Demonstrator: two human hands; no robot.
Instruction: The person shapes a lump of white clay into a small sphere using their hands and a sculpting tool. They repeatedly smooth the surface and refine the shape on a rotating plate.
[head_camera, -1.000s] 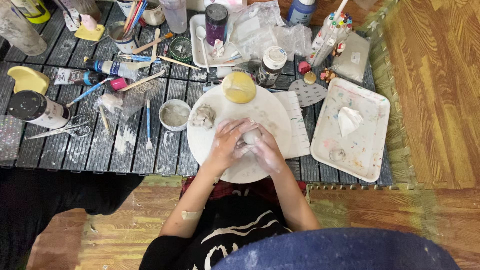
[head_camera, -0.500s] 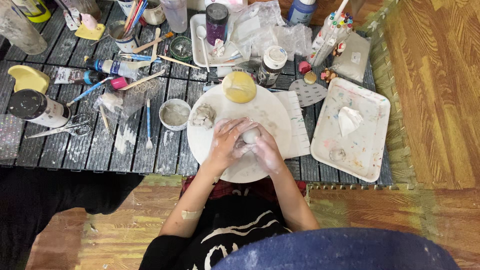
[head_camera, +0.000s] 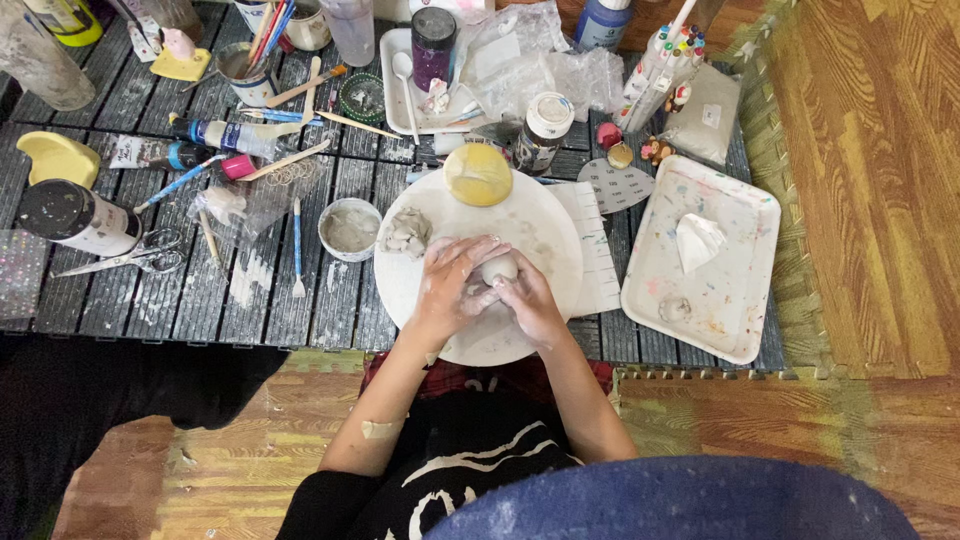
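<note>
On the dark slatted table (head_camera: 150, 300) the round white board (head_camera: 540, 225) bears the work, a white tray (head_camera: 735, 300) at its 3 o'clock. The step looks like shaping by hand; next it likely calls for even pressure and turning. Left hand (head_camera: 452, 283) and right hand (head_camera: 530, 305) meet at the board's centre, fingers curled closed around a small pale clay lump (head_camera: 497, 268). A spare clay scrap (head_camera: 407, 232) lies at 10 o'clock, a yellow disc (head_camera: 478, 174) at 12

A single head-worn camera looked almost straight down from above the seated person, fairly high, facing toward 12 o'clock across the dark slatted table (head_camera: 150, 300). The round white board (head_camera: 545, 225) sat centre; wooden floor (head_camera: 880, 180) ran at 3 o'clock.
</note>
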